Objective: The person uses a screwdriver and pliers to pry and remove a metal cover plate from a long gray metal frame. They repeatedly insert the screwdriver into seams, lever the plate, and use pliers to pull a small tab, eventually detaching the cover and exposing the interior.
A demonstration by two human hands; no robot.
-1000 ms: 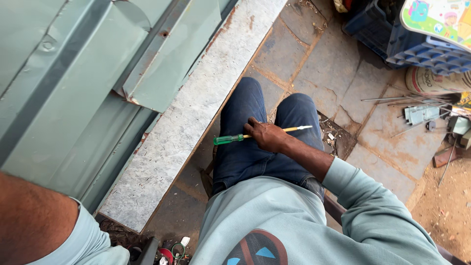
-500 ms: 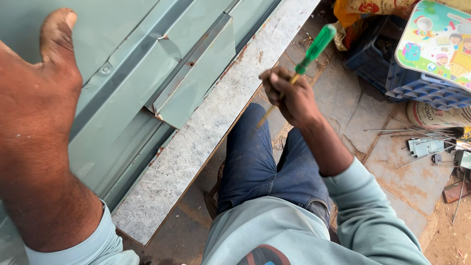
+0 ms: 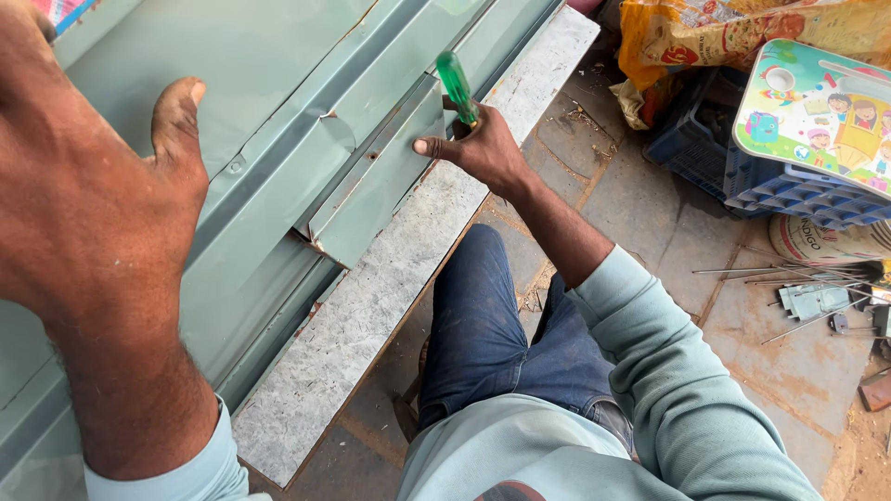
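Since the earlier picture the right hand (image 3: 487,148) has travelled from above the lap up to the grey-green sheet-metal shutter (image 3: 278,83), and the screwdriver (image 3: 458,88) has swung round with it, so that its green handle now stands up out of the fist; the left hand (image 3: 93,213) has meanwhile dropped lower and closer to the camera, its thumb raised and its palm apparently pressed flat on the metal, though the contact itself is hidden behind the hand. Judging from how things lie, the work has gone from carrying the tool to setting it against the panel. Largest within reach of the grip is the shutter itself, filling everything to the left of the right hand; directly beside the fist, touching its extended forefinger, is the bent metal flap (image 3: 376,186) that juts out from the shutter. Below the grip runs the speckled stone sill (image 3: 371,306), and under that the person's jeans-clad knees (image 3: 483,325). Well off to the right of the grip lie a blue plastic crate (image 3: 798,190) topped by a colourful picture board (image 3: 821,107), then small metal brackets and rods (image 3: 817,297) on the paved floor. The right hand's fingers are clamped round the screwdriver just under its handle; the shaft and tip are hidden behind the hand, so whether the blade meets a screw cannot be told
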